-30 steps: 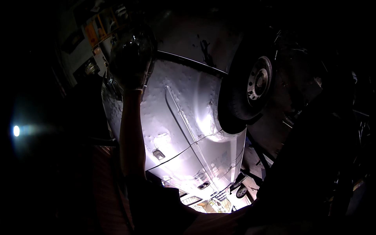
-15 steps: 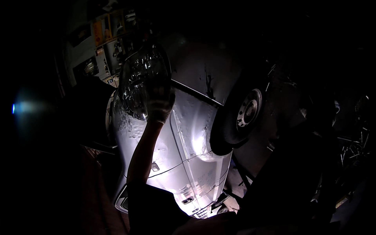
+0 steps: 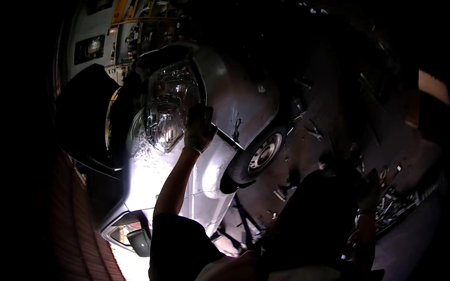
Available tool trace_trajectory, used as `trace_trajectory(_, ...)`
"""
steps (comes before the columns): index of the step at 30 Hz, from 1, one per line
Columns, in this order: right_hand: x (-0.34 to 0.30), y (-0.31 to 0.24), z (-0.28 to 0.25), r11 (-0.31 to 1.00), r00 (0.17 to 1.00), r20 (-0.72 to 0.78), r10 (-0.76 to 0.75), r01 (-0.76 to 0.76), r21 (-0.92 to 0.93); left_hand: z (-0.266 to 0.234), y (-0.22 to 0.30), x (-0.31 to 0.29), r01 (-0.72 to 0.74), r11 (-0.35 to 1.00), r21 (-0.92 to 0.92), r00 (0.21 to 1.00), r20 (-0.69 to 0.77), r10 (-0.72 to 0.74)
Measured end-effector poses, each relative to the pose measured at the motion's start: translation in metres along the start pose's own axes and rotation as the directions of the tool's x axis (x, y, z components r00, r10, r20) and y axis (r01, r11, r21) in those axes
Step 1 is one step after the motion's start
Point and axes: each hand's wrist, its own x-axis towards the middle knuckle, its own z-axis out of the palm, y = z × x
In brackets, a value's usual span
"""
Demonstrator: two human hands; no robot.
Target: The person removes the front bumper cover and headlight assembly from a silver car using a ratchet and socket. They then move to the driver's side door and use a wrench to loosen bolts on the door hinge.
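Left hand in a pale glove grips the clear plastic headlight unit, lining it up against the silver car's front corner; can't tell what the right hand's doing.

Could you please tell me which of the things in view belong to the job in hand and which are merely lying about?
In hand: headlight unit, gloved left hand gripping it, silver car.
Lying about: front wheel, wall shelves, side mirror.

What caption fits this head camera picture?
Gloved left hand holding a clear glass headlight unit beside a silver car.
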Motion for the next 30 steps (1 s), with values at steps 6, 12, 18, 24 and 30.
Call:
trace_trajectory(6,0.011,-0.046,0.075,0.988,0.99,0.1,0.096,-0.082,-0.134,0.015,0.027,-0.009,0.294,0.952,-0.082,0.95,-0.09,-0.3)
trace_trajectory(12,0.021,-0.071,0.159,0.981,0.951,0.278,0.137,-0.091,-0.17,0.043,0.102,-0.027,0.478,0.688,-0.546,0.816,-0.015,-0.578)
trace_trajectory(18,0.051,-0.074,0.226,0.749,0.936,0.348,-0.063,0.274,-0.603,0.145,0.14,-0.064,0.314,-0.415,-0.854,0.133,0.472,-0.871)
trace_trajectory(24,0.09,-0.058,0.331,0.904,0.961,0.265,0.075,0.047,-0.425,0.142,0.115,0.006,0.68,-0.4,-0.615,-0.133,0.433,-0.891)
trace_trajectory(30,0.138,-0.019,0.475,0.802,0.916,0.325,0.233,0.007,-0.597,0.119,0.103,0.02,0.614,-0.403,-0.679,-0.178,0.379,-0.908)
